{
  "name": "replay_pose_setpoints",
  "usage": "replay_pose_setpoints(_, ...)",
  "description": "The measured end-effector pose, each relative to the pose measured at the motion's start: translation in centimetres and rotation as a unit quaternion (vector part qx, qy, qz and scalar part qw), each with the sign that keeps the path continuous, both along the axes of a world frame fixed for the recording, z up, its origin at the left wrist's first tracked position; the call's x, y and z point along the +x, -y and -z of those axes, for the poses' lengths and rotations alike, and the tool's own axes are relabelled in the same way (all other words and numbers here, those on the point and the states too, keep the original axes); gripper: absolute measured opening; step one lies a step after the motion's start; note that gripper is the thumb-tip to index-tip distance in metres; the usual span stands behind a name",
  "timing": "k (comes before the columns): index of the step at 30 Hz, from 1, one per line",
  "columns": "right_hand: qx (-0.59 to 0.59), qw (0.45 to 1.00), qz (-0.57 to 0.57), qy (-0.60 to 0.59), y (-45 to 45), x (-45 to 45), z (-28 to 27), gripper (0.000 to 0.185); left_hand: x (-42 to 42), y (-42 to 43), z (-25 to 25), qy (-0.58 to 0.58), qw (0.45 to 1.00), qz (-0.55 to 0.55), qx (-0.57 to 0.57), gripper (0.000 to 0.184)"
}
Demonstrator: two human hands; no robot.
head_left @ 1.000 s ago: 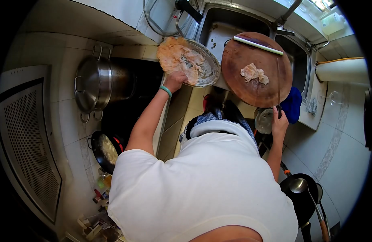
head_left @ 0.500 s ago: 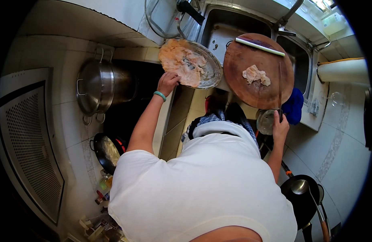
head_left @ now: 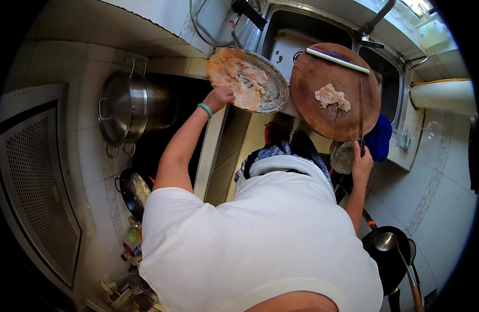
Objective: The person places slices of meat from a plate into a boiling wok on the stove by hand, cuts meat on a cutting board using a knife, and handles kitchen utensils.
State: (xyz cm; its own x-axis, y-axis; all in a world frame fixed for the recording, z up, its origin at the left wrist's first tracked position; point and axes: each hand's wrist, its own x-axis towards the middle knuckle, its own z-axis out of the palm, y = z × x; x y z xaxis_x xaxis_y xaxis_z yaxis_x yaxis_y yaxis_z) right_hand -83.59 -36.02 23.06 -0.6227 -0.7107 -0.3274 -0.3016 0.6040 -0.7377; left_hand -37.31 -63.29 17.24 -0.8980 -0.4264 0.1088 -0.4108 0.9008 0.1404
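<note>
My left hand [head_left: 219,99], with a green band at the wrist, is closed at the lower left edge of a round plate [head_left: 277,86]. Thin pale orange meat slices [head_left: 231,73] cover much of that plate; whether my fingertips pinch a slice or the rim is too small to tell. My right hand [head_left: 362,159] grips the handle of a long knife [head_left: 361,112], whose blade lies along the right side of the round wooden board [head_left: 307,99]. A piece of pale meat [head_left: 332,98] sits mid-board, and a white-green stalk [head_left: 338,60] lies near its far edge.
Behind the board is a double sink [head_left: 283,44]. A steel pot [head_left: 122,108] stands on the left, with a black pan of food [head_left: 135,193] nearer me. Beside the board hangs a blue cloth [head_left: 377,139]. A black wok [head_left: 387,260] with a ladle [head_left: 386,241] is at lower right.
My left hand has shifted slightly up and left, away from the middle of the plate toward its rim. My right hand and the knife have barely moved.
</note>
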Motion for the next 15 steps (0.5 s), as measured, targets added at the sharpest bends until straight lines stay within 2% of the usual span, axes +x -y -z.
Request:
replay_pose_setpoints(4, -0.002, 1.0, 0.001, 0.006, -0.2, 0.0, 0.0, 0.046, -0.6, -0.3, 0.1, -0.059, 0.998, 0.022, -0.007, 0.012)
replay_pose_setpoints(6, 0.001, 1.0, 0.004, 0.013, -0.1, 0.1, -0.3, 0.045, -0.8, -1.0, 1.3, -0.117, 0.981, -0.148, 0.042, 0.011)
replay_pose_setpoints(7, 0.002, 1.0, 0.005, 0.013, -0.1, 0.2, -0.3, 0.045, -0.9, -1.1, 1.7, -0.117, 0.981, -0.148, 0.042, 0.011)
replay_pose_setpoints(9, -0.001, 1.0, 0.008, 0.014, -0.1, 0.3, -0.5, 0.045, -1.4, -1.3, 2.0, -0.143, 0.926, -0.315, 0.148, 0.018)
replay_pose_setpoints(10, 0.0, 1.0, 0.009, 0.013, -0.1, 0.4, -0.6, 0.045, -1.8, -1.3, 2.2, -0.143, 0.926, -0.315, 0.15, 0.018)
replay_pose_setpoints(12, -0.016, 1.0, 0.005, 0.021, 0.0, 0.6, -0.8, 0.045, -2.6, -1.0, 2.6, -0.168, 0.874, -0.422, 0.172, 0.022)
replay_pose_setpoints(13, -0.016, 1.0, 0.005, 0.02, 0.1, 0.6, -0.8, 0.045, -2.8, -0.7, 2.9, -0.169, 0.874, -0.422, 0.172, 0.022)
replay_pose_setpoints(15, -0.013, 1.0, 0.001, 0.022, 0.1, 0.6, -0.6, 0.044, -3.2, -0.2, 3.6, -0.288, 0.845, -0.438, 0.104, 0.021)
